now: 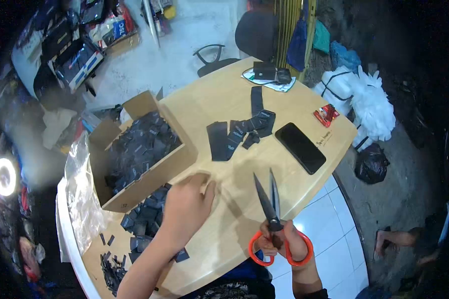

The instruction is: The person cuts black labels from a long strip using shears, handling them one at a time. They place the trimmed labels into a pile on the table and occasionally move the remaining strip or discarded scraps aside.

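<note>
In my right hand [284,238] is a pair of scissors [270,202] with orange-red handles; the blades stand apart and point up and away from me over the table's near edge. My left hand [188,202] is closed, fingers curled in, just in front of the cardboard box; what it may hold is hidden. Under and beside that wrist lies a pile of small black labels [147,217]. The cardboard box [152,187] is filled with more black labels [142,147]. A strip of black labels [218,142] lies folded on the table beyond my hands.
On the wooden table [199,259] lie a black phone [301,148], a red packet [326,115], and dark items on papers [267,74]. Thin black scraps [113,271] and clear plastic [82,192] are at the left. A chair [217,65] stands behind; white bundles [359,97] sit right.
</note>
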### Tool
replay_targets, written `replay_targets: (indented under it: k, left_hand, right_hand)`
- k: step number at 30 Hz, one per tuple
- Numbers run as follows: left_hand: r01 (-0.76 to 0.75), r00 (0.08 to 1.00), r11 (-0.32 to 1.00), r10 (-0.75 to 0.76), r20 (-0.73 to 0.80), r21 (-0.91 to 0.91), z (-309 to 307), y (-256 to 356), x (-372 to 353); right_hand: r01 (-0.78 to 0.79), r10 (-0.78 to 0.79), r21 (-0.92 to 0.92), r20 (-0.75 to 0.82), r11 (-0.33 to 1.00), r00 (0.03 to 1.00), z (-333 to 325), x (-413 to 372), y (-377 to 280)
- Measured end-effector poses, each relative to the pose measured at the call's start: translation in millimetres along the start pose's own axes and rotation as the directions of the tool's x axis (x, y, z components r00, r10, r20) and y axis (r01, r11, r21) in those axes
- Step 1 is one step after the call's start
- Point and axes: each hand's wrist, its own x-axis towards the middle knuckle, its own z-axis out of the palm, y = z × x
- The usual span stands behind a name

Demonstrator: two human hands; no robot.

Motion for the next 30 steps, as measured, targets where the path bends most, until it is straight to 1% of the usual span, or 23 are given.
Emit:
replay_targets:
  k: [1,2,3,5,6,8,11,13,15,16,18,19,20,22,23,24,25,26,27,28,29,30]
  left_hand:
    - [-0.015,0.999,0.995,0.020,-0.045,0.102,19,-2,18]
    - [-0.028,0.995,0.979,0.047,-0.090,0.202,36,-4,36]
    - [-0.039,0.995,0.978,0.058,-0.084,0.207,48,-6,52]
    - [0.151,0.983,0.942,-0.112,-0.145,0.298,68,-8,75]
    - [0.142,0.985,0.944,-0.104,-0.141,0.297,77,-13,80]
    - [0.173,0.983,0.912,-0.136,-0.124,0.372,83,-21,88]
    - [0.196,0.979,0.915,-0.165,-0.116,0.354,86,-28,87]
    - [0.208,0.977,0.916,-0.177,-0.118,0.343,88,-36,86]
    - [0.119,0.979,0.928,-0.050,-0.198,0.352,89,-39,85]
    - [0.116,0.979,0.930,-0.047,-0.199,0.350,85,-33,86]
    - [0.039,0.960,0.973,0.027,-0.278,0.228,74,-19,86]
    - [-0.076,0.928,0.969,0.155,-0.338,0.235,70,-18,85]
    - [-0.073,0.928,0.969,0.153,-0.341,0.235,66,-16,85]
    - [-0.173,0.863,0.978,0.208,-0.460,0.117,58,-13,87]
    - [-0.170,0.861,0.978,0.206,-0.465,0.117,51,-9,85]
    - [-0.219,0.832,0.975,0.200,-0.517,0.025,42,-3,83]
    - [-0.273,0.800,0.960,0.191,-0.568,-0.062,34,2,81]
    - [-0.274,0.794,0.960,0.191,-0.577,-0.059,27,4,79]
    - [-0.237,0.809,0.941,0.054,-0.586,-0.240,21,6,77]
    - [-0.200,0.817,0.888,-0.081,-0.570,-0.413,13,10,74]
    - [-0.156,0.857,0.827,-0.158,-0.490,-0.539,-1,20,68]
    - [-0.165,0.847,0.829,-0.158,-0.508,-0.534,-8,21,68]
  right_hand:
    - [0.010,-0.010,0.009,-0.001,1.000,1.000,-6,-4,1]
    - [0.031,-0.030,0.086,-0.004,0.996,1.000,-11,-9,3]
    - [0.050,-0.049,0.162,-0.010,0.985,0.999,-16,-14,6]
    - [0.058,-0.053,0.164,-0.036,0.985,0.998,-25,-20,14]
    - [0.057,-0.048,0.157,-0.057,0.986,0.997,-29,-23,16]
    - [0.066,-0.057,0.157,-0.058,0.985,0.997,-35,-29,16]
    - [0.093,-0.085,0.161,-0.055,0.983,0.995,-47,-32,27]
    - [0.085,-0.075,0.153,-0.073,0.984,0.995,-46,-32,26]
    - [0.077,-0.065,0.140,-0.091,0.987,0.994,-41,-31,21]
    - [0.085,-0.079,0.104,-0.068,0.991,0.995,-37,-31,17]
    - [0.096,-0.093,0.068,-0.046,0.993,0.995,-36,-31,16]
    - [0.085,-0.082,0.073,-0.052,0.994,0.995,-38,-31,20]
    - [0.073,-0.069,0.076,-0.054,0.994,0.996,-39,-30,21]
    - [0.070,-0.068,0.054,-0.043,0.996,0.997,-39,-28,21]
    - [0.068,-0.067,0.033,-0.035,0.997,0.997,-38,-27,20]
    - [0.067,-0.066,0.027,-0.031,0.997,0.997,-37,-27,17]
    - [0.096,-0.097,-0.008,-0.029,0.995,0.995,-34,-26,14]
    - [0.126,-0.128,-0.045,-0.025,0.991,0.992,-31,-25,9]
    - [0.115,-0.117,-0.043,-0.040,0.992,0.992,-25,-24,2]
    - [0.119,-0.120,-0.052,-0.029,0.992,0.992,-21,-22,-1]
    - [0.149,-0.153,-0.097,-0.032,0.984,0.988,-17,-20,-5]
    - [0.180,-0.186,-0.143,-0.030,0.973,0.982,-14,-17,-9]
